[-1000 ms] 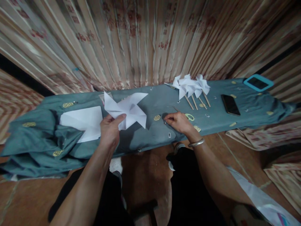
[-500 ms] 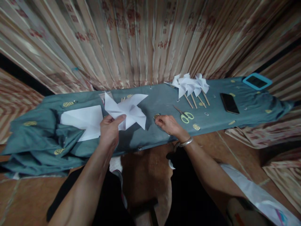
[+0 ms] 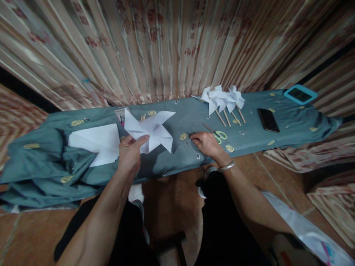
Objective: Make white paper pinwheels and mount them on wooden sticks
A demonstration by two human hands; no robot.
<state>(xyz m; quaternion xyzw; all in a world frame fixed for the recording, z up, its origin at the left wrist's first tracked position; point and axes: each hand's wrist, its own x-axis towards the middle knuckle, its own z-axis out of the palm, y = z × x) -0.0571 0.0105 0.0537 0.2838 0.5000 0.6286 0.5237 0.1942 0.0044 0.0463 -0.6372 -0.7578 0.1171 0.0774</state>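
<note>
My left hand (image 3: 130, 151) pinches a white paper pinwheel (image 3: 155, 131) near its middle, thumb on top, holding it above the cloth-covered board. My right hand (image 3: 205, 142) is closed, its fingertips pressed together low over the cloth; whatever they hold, if anything, is too small to make out. Just beyond that hand lie green-handled scissors (image 3: 221, 136), partly covered by it. Several finished pinwheels on wooden sticks (image 3: 226, 99) rest in a group at the back right. To the left of my left hand is a stack of white paper (image 3: 95, 138), partly under folded cloth.
Grey-green cloth (image 3: 174, 159) with yellow pineapple prints covers the long narrow board. A black phone (image 3: 268, 120) and a blue-framed device (image 3: 300, 94) lie on the right. Several short sticks (image 3: 143, 118) and a small clear packet (image 3: 119, 113) sit behind the held pinwheel. A pleated curtain (image 3: 155, 48) hangs behind.
My right hand has moved a little to the right, off the pineapple print and towards the scissors, fingers still closed. My left hand keeps the pinwheel in nearly the same place.
</note>
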